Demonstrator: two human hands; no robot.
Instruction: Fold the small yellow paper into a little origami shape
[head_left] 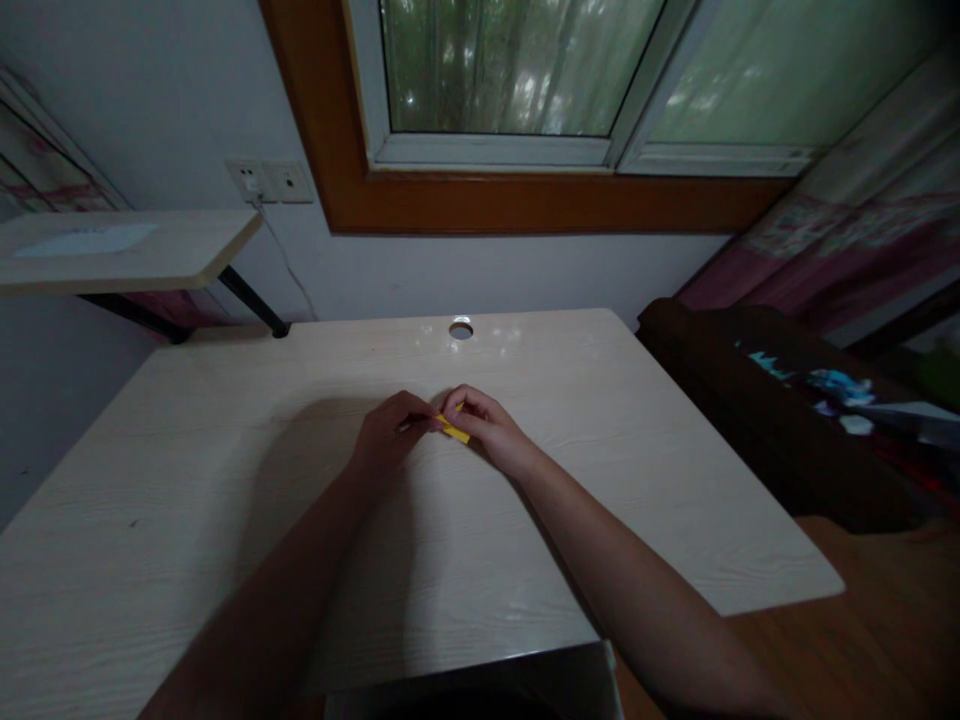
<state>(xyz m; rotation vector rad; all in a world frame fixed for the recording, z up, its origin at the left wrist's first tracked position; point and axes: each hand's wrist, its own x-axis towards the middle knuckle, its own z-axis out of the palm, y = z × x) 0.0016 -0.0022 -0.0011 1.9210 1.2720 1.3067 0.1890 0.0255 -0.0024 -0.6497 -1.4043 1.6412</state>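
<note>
Both hands meet over the middle of a pale wooden desk [225, 520]. My left hand [390, 432] and my right hand [487, 425] each pinch a small folded piece of yellow paper [452, 429] between them. The fingers of both hands are curled and closed on it. Only a narrow yellow strip of the paper shows; the remainder is hidden by the fingers. The paper sits just above or on the desk top; I cannot tell which.
A round cable hole [460, 328] lies near the desk's far edge. A small side shelf [127, 250] stands at the back left, under a wall socket [270, 181]. A dark piece of furniture [780, 420] stands to the right, below a window [517, 80].
</note>
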